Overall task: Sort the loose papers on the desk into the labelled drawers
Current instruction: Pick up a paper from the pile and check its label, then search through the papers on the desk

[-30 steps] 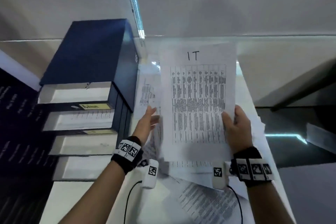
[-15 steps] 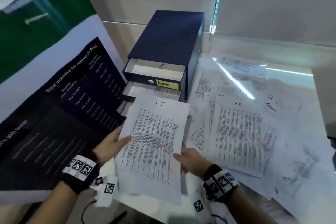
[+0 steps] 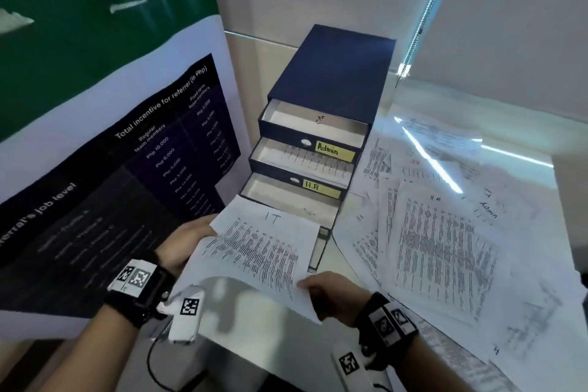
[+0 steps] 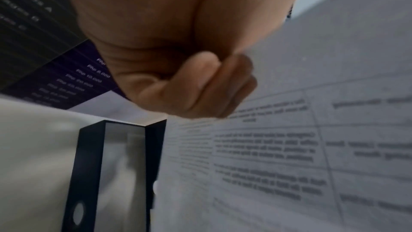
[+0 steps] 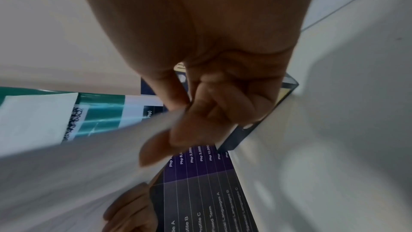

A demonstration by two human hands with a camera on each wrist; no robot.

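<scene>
Both hands were on one sheet, the printed page with "IT" (image 3: 264, 251) handwritten at the top. The left hand (image 3: 187, 243) had its fingers curled round the page's left edge, and the right hand (image 3: 331, 296) pinched the near right corner between thumb and curled fingers, which the right wrist view showed pretty clearly. The page drooped a bit along its near edge and sat right in front of the drawer box (image 3: 334, 79), low down, covering the lowest drawer so you couldn't really see what label that one had.

The drawer box was dark blue, with its drawers pulled out in steps. The top drawer (image 3: 311, 122) had a sheet in it with some scribble, though I couldn't read it. Below that was the drawer with the yellow "Admin" label (image 3: 335, 151), with a printed page lying inside. Under it was the drawer labelled "H.R" (image 3: 321, 189).

To the right of the drawer box, the loose papers (image 3: 445, 248) were spread all over the desk (image 3: 343, 254), overlapping each other, some marked "HR", "IT" and "Admin" by hand. To the left of the drawer box stood a big poster (image 3: 133, 143) with a pay table on it.
</scene>
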